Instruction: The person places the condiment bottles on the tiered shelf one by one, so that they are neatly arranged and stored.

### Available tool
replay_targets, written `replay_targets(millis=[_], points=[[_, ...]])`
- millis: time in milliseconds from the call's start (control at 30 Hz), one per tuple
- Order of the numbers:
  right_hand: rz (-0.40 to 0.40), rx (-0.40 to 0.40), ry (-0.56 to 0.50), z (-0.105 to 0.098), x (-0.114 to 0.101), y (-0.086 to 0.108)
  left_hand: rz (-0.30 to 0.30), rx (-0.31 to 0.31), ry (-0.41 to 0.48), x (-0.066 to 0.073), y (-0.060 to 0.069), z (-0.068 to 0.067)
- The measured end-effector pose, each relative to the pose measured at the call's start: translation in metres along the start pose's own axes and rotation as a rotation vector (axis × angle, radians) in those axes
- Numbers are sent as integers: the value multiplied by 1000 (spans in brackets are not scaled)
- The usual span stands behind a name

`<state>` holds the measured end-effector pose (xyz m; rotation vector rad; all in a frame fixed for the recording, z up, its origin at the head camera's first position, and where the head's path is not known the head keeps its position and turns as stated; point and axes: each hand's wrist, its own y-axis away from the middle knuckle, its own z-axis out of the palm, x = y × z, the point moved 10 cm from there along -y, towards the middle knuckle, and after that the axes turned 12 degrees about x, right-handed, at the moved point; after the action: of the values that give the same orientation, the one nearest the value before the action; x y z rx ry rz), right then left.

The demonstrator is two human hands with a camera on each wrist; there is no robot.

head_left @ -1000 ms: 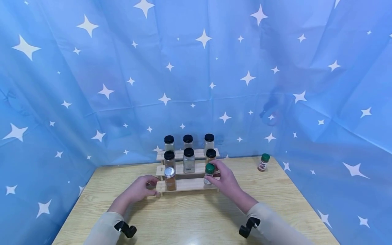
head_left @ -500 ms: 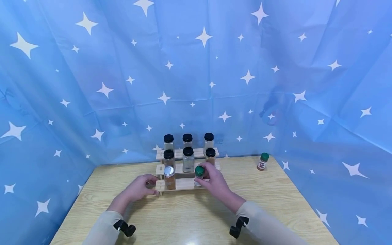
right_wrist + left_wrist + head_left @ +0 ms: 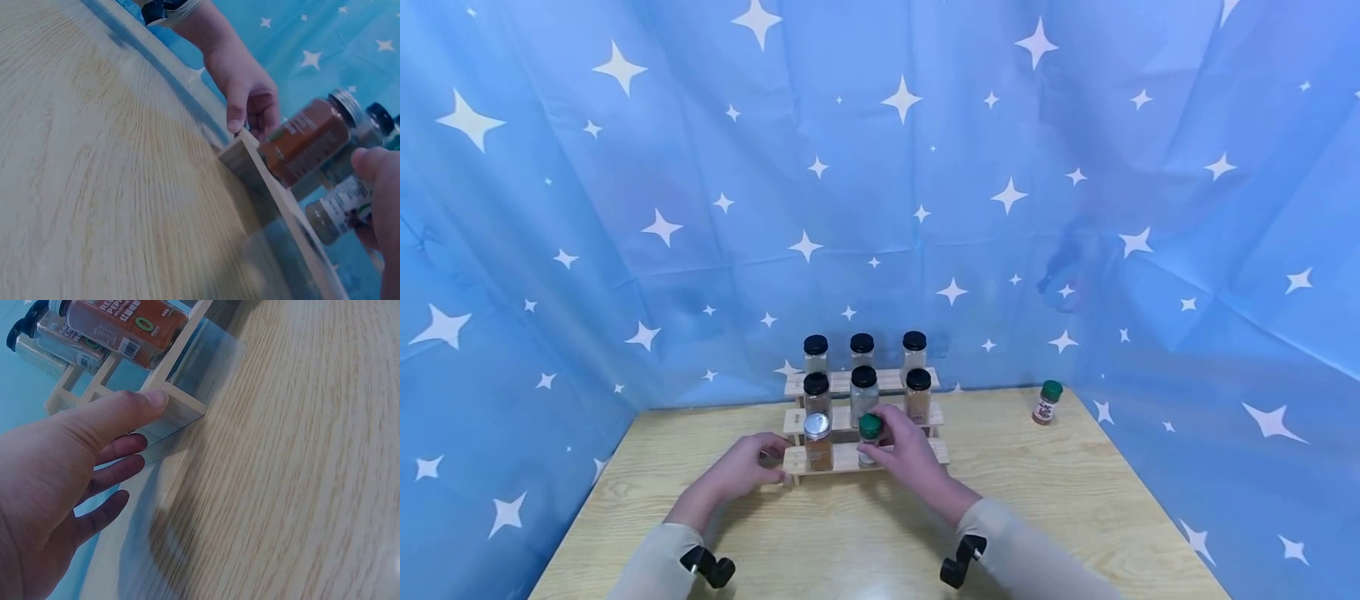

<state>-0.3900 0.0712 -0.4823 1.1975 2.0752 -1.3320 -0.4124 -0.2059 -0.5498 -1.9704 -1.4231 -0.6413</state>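
Observation:
A three-tier wooden spice rack stands on the table. My left hand holds its left end, thumb at the front corner of the bottom tier and the other fingers curved behind. My right hand pinches a small green-capped spice jar upright over the bottom tier; whether its base touches the wood, I cannot tell. To its left on that tier is a silver-capped jar of red-brown powder. In the right wrist view the held spice jar shows a pale label.
Black-capped jars fill the upper tiers, such as one in the middle row just behind the held jar. Another green-capped jar stands at the table's back right. A blue star-patterned curtain encloses the back and sides.
My right hand has slid the green-capped spice jar leftward along the bottom tier, from its right end to near the middle. The left hand stays at the rack's left end.

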Motion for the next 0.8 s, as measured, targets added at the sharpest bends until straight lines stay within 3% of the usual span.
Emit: replay_targets(millis=[800], points=[[-30,21,15,11,2,3,-1,-2,17,0,0,1]])
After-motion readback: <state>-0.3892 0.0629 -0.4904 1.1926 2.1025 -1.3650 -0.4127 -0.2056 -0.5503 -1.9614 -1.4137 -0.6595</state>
